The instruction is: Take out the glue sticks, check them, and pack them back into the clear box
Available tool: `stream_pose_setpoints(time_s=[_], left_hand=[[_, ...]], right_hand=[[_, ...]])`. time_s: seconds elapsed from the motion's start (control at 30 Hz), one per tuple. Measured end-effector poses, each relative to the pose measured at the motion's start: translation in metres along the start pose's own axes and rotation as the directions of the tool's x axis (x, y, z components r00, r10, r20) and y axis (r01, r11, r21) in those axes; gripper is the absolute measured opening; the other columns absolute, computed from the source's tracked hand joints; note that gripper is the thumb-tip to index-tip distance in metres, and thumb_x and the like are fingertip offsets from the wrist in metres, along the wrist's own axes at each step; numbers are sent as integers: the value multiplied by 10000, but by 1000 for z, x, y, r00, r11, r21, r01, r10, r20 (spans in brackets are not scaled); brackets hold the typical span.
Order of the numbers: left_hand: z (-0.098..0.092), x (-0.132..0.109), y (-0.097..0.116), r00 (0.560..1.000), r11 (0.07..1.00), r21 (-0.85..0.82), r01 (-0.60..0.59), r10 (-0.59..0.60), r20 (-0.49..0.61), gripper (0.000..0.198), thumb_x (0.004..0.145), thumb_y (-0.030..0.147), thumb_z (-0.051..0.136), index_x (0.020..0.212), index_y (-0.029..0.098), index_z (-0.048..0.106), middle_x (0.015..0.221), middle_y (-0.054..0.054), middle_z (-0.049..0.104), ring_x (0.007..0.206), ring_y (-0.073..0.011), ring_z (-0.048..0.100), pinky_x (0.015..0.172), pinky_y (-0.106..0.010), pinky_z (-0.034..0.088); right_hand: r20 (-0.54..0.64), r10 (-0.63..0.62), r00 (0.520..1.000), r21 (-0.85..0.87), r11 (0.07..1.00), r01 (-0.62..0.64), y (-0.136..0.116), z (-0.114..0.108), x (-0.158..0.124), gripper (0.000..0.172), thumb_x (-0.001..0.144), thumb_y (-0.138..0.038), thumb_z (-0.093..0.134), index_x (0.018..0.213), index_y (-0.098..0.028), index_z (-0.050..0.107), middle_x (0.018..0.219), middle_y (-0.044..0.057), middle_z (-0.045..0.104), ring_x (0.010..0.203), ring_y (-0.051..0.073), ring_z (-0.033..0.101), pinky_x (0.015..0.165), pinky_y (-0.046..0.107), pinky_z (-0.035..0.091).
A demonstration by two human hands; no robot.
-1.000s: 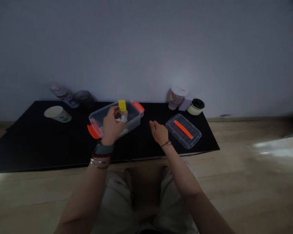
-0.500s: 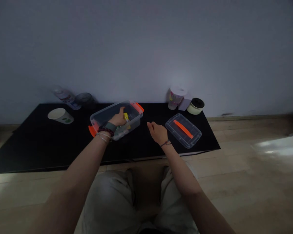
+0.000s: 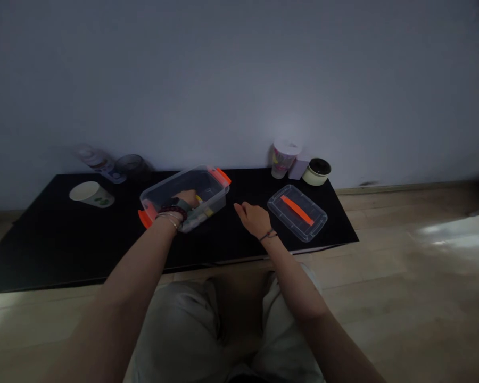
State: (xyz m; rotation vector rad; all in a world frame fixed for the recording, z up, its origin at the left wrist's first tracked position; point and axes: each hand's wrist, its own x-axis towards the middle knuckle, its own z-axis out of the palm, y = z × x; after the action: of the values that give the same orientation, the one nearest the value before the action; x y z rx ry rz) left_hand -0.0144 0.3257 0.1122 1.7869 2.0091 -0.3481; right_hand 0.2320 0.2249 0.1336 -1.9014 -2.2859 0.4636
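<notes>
My left hand (image 3: 189, 198) reaches down inside a clear plastic box (image 3: 219, 204) with orange clips. Its fingers point downward and are hidden, so their grip cannot be made out. Right beside them shows a small yellow piece (image 3: 199, 199), partly covered by the hand. Through the near wall of the box, pale and yellowish small items appear blurred on its bottom. To the right of the box, my right hand (image 3: 255, 218) hovers over the black table, loosely curled with the thumb apart and nothing visible in it. Nearest to it lies a clear lid (image 3: 277, 205) with an orange handle (image 3: 297, 210).
On the black table (image 3: 115, 244), a white paper cup (image 3: 88, 194) lies tilted at left. Behind it are a leaning bottle (image 3: 101, 164) and a dark round container (image 3: 132, 167). At the back right stand a patterned cup (image 3: 281, 159), a lilac box (image 3: 299, 167) and a cream pot (image 3: 315, 176).
My left hand has sunk deeper into the box, and its raised thumb no longer shows. More of the yellow piece is covered. My right hand stays beside the lid; the view has shifted slightly.
</notes>
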Motion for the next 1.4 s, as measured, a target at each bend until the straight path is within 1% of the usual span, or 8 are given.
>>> stream_pose_setpoints(time_s=[0.17, 0.37, 0.47, 0.6, 0.8, 1.0, 1.2, 1.4], left_hand=[[-3, -10, 3, 998, 999, 38, -36, 38, -51, 500, 727, 356, 711, 1161, 114, 652, 1156, -255, 699, 1068, -404, 674, 810, -427, 528], [-11, -58, 23, 951, 993, -63, -100, 77, -299, 420, 912, 380, 553, 1255, 140, 591, 1160, -188, 705, 997, -305, 683, 792, -377, 497], [-2, -91, 32, 905, 982, -134, -136, 68, -421, 389, 971, 387, 437, 1252, 177, 604, 1144, -161, 712, 992, -303, 674, 769, -377, 488], [18, -119, 40, 881, 995, -52, -81, 48, -470, 429, 972, 438, 393, 1157, 160, 662, 1068, -190, 700, 1002, -353, 652, 765, -409, 477], [36, -119, 37, 862, 997, 25, -77, 79, -501, 381, 961, 391, 404, 1132, 180, 670, 1017, -187, 691, 929, -353, 643, 713, -409, 461], [39, -120, 30, 844, 990, 25, -140, 133, -520, 352, 972, 249, 376, 1160, 214, 672, 1073, -140, 728, 946, -329, 658, 698, -390, 440], [49, -126, 47, 788, 957, 30, -287, 254, -561, 327, 998, 257, 391, 1143, 228, 683, 1030, -108, 749, 920, -297, 684, 694, -372, 434], [64, -132, 72, 722, 874, 80, -478, 444, -531, 282, 993, 205, 420, 1071, 212, 691, 955, -116, 745, 901, -284, 693, 745, -391, 459]], right_hand=[[-3, -10, 1000, -30, 1000, 10, -2, 0, -1, 530, 1049, -563, 243, 1053, -214, 642, 941, 79, 744, 872, 183, 699, 652, 234, 363], [26, -19, 999, -42, 999, 20, -2, 3, 0, 535, 1047, -568, 239, 1051, -220, 645, 932, 80, 742, 869, 189, 699, 668, 238, 383], [34, -9, 999, -48, 999, 11, -1, 4, 2, 528, 1045, -570, 246, 1050, -221, 643, 937, 78, 742, 876, 194, 701, 670, 241, 390], [37, -9, 999, -60, 998, 11, -1, 5, 3, 525, 1042, -574, 252, 1056, -221, 641, 933, 76, 741, 880, 200, 706, 664, 241, 388], [52, 21, 998, -69, 997, -17, 2, 5, 4, 517, 1045, -565, 268, 1052, -210, 644, 927, 84, 739, 871, 197, 698, 651, 244, 368], [-81, 122, 989, -5, 992, -123, 16, -1, 9, 510, 1052, -551, 268, 1015, -198, 634, 841, 68, 709, 759, 170, 649, 619, 250, 290], [-238, 287, 928, 85, 958, -274, 50, -15, 17, 479, 1056, -516, 278, 999, -183, 617, 865, 80, 691, 800, 180, 623, 656, 259, 302], [-220, 399, 890, 54, 916, -397, 97, -16, 18, 346, 995, -442, 456, 1149, -169, 603, 1135, 141, 661, 1034, 262, 613, 794, 318, 434]])
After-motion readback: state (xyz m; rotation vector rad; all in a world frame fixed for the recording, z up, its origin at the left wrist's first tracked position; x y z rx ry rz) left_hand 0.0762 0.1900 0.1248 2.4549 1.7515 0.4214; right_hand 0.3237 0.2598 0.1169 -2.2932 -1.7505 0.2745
